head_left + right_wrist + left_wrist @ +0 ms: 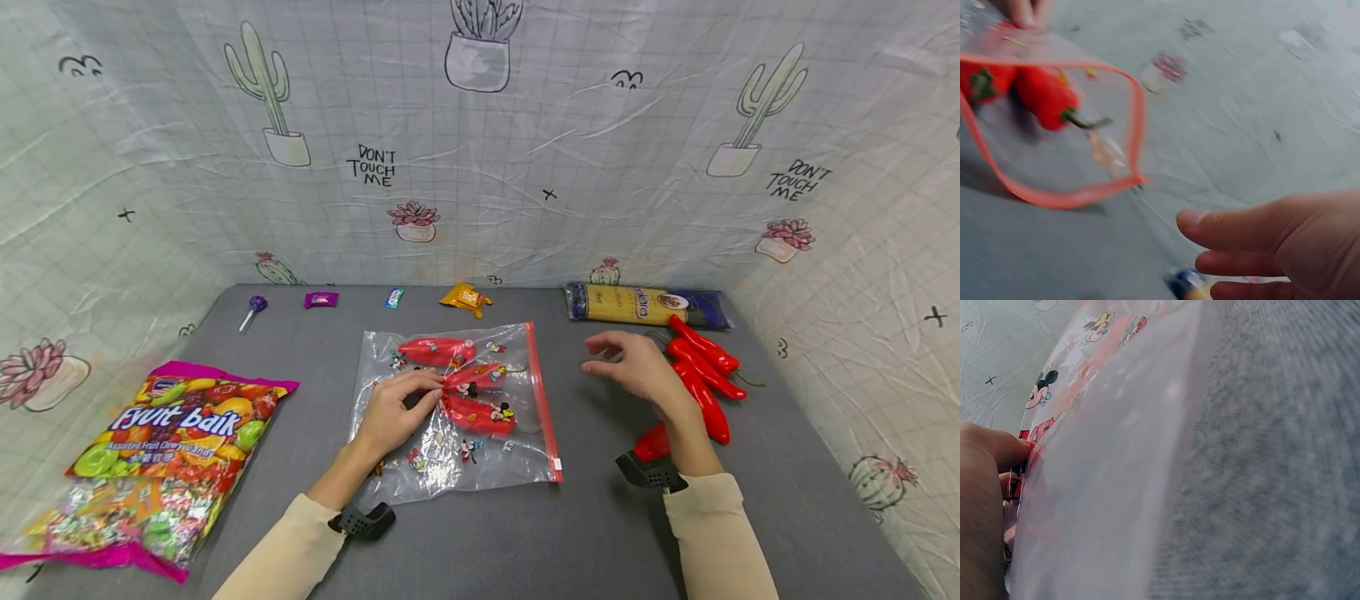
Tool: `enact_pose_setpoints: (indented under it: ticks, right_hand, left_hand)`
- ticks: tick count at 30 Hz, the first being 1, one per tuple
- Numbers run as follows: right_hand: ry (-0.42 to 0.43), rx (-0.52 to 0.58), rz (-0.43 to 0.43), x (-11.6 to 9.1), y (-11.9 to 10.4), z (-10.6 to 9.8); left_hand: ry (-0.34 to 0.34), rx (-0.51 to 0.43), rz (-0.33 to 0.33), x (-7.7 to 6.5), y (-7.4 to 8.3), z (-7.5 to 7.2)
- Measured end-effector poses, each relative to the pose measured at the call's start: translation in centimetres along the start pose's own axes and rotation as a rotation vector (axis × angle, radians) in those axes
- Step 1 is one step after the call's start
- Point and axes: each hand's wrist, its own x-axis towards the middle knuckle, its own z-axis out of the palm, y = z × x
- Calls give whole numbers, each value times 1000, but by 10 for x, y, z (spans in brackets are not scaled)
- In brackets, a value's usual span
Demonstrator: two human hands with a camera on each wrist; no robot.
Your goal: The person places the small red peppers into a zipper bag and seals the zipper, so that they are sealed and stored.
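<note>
A clear zip bag (420, 467) printed with cartoon characters lies in the middle of the table, with several red chili peppers (480, 414) inside it. My left hand (401, 410) pinches the bag's upper film over the peppers; the left wrist view shows the thumb (1013, 450) against the printed plastic. In the right wrist view the bag's red-edged mouth (1072, 199) gapes, with green pepper stems facing it. To the right of the bag, my right hand (633, 364) is raised above the table, fingers loosely bent and holding nothing. More red peppers (701, 387) lie beside and beneath that arm.
A spaghetti pack (637, 305) lies at the back right. Along the back are a lollipop (257, 303), a purple-wrapped sweet (321, 299), a small blue packet (393, 297) and an orange packet (465, 297). A large fruit candy bag (180, 425) lies at left. Patterned cloth (480, 183) walls the table.
</note>
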Motion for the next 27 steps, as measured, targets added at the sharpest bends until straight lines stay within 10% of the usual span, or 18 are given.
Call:
enact_pose_setpoints:
  ticks: [15,27]
  right_hand:
    - [133,-70,246,-26,54,-46]
    - [46,-108,315,-30,70,-49]
  left_hand:
    - [-7,-2,-16,0,1,-1]
    - [13,3,11,0,-1,1]
